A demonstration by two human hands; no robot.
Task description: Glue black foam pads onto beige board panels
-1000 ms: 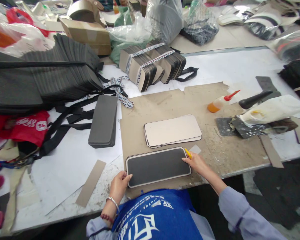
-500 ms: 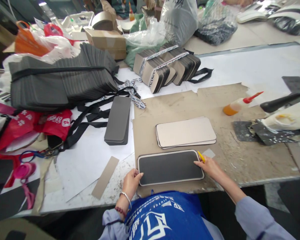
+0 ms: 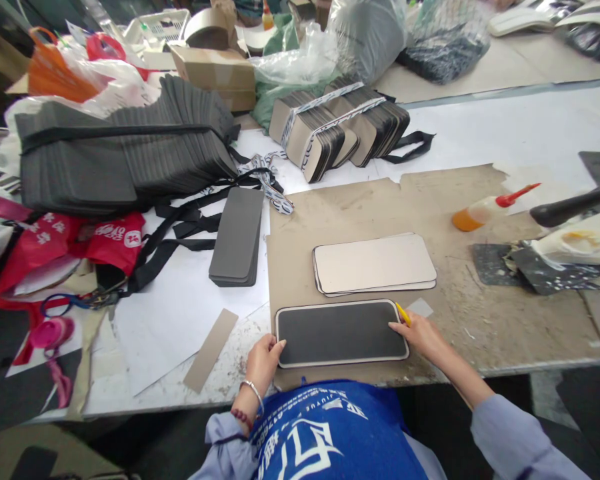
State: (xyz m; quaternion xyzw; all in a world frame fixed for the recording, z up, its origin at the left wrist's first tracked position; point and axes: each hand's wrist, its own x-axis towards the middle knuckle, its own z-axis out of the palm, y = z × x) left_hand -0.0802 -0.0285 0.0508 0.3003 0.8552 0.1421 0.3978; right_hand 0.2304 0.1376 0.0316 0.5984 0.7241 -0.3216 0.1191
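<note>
Illumination bright, diffuse across the surface (image 3: 225,368); dark panel (image 3: 343,333) evenly lit. White paper (image 3: 165,320) nearly washed out. Pale highlights on the grey plastic bag (image 3: 373,40). Shadows soft; area below the near edge dark. Wide-angle stretch toward frame edges. Slight overall softness; small lettering on the blue apron (image 3: 360,440) hard to read.
</note>
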